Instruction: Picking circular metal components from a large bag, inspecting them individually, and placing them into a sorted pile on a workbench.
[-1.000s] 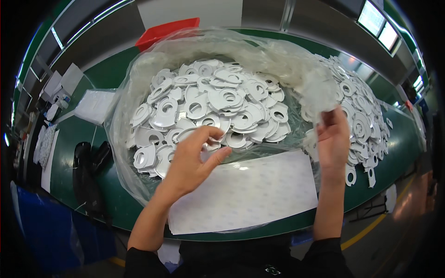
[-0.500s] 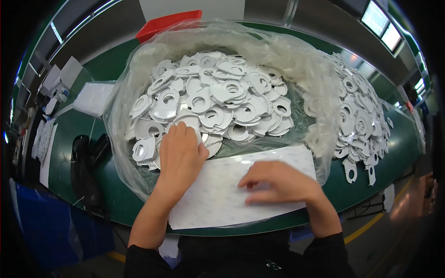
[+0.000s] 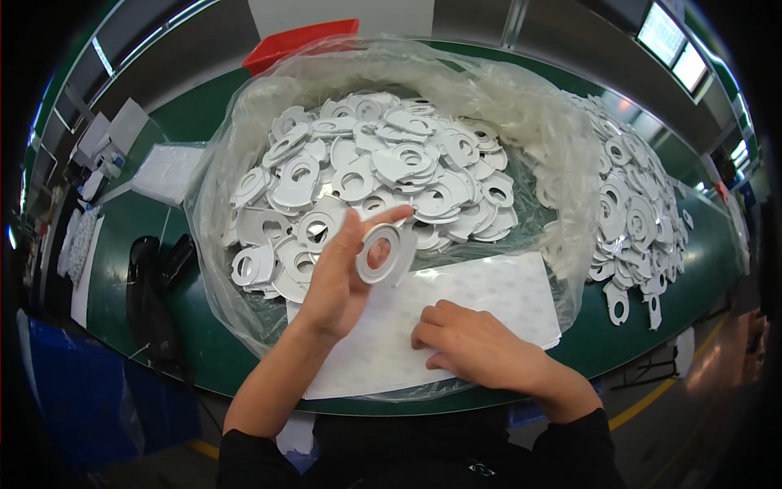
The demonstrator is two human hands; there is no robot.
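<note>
My left hand (image 3: 338, 281) is raised just in front of a heap of flat white plastic parts (image 3: 383, 163). It holds one white plastic part with a round hole (image 3: 384, 254), tilted up, index finger stretched out behind it. Below, a stack of white sheets with faint printing (image 3: 383, 350) lies along the near side of the table. Over these sheets rests my right hand (image 3: 472, 342), its fingers curled and drawn together at the tips; whatever they may pinch is hidden.
A clear plastic bag (image 3: 220, 163) surrounds the heap. A second heap of white parts (image 3: 635, 212) spreads at the right. Behind stands a red bin (image 3: 301, 45). On the left of the green table (image 3: 114, 269) lie a black object (image 3: 151, 293) and a clear packet (image 3: 169, 173).
My left hand has lifted a white part out of the heap and moved right and toward me, turning it up. My right hand has shifted slightly left and its fingers have curled in.
</note>
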